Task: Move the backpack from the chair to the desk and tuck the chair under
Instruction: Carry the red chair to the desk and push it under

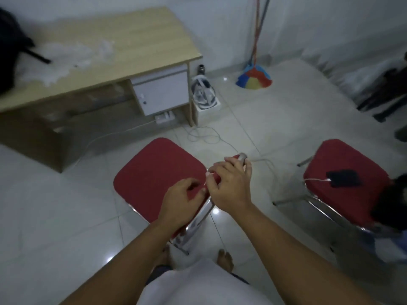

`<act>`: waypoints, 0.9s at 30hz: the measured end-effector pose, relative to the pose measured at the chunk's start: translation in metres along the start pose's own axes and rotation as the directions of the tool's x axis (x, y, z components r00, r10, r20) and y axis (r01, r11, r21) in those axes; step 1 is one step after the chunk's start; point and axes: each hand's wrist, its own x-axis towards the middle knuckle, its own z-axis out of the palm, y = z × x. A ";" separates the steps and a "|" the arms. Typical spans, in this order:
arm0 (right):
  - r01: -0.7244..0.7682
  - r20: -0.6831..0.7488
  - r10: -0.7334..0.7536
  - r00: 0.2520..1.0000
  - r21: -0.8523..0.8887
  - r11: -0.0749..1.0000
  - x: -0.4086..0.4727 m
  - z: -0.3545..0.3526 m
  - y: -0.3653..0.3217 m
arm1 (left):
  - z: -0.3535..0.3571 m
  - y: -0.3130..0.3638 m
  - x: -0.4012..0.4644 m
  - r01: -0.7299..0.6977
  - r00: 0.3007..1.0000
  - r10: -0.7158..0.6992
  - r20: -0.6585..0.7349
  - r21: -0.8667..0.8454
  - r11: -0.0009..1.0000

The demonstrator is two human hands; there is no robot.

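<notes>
Both hands grip the red padded chrome-framed chair's (pixel 154 175) backrest: left hand (pixel 181 200), right hand (pixel 230 186). Black backpack (pixel 10 51) lies on the light wooden desk (pixel 136 40).

A light wooden desk (pixel 136 38) carries a black backpack (pixel 10 49) and crumpled clear plastic (pixel 66 56), while the tiled floor (pixel 55 216) bears two red chairs (pixel 154 172) and a loose white cable (pixel 204 135).

Red chair (pixel 154 172) seat with chrome frame, black backpack (pixel 8 51), pale wood desk (pixel 123 49), white drawer (pixel 163 91), rainbow-striped broom (pixel 254 79), white floor (pixel 55 216)
</notes>
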 end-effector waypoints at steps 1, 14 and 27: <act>0.022 0.021 -0.022 1.000 0.001 1.000 0.000 -0.001 0.002 | 0.001 0.002 -0.005 0.034 0.999 -0.034 0.004 -0.027 0.999; 0.130 0.162 -0.124 0.979 -0.032 0.991 0.003 -0.009 0.005 | 0.019 0.029 -0.055 0.100 0.984 -0.087 -0.157 0.077 0.992; 0.624 0.423 -0.586 0.691 0.060 0.779 0.028 -0.033 0.055 | 0.045 0.042 -0.075 0.219 0.894 -0.036 -0.448 0.363 0.906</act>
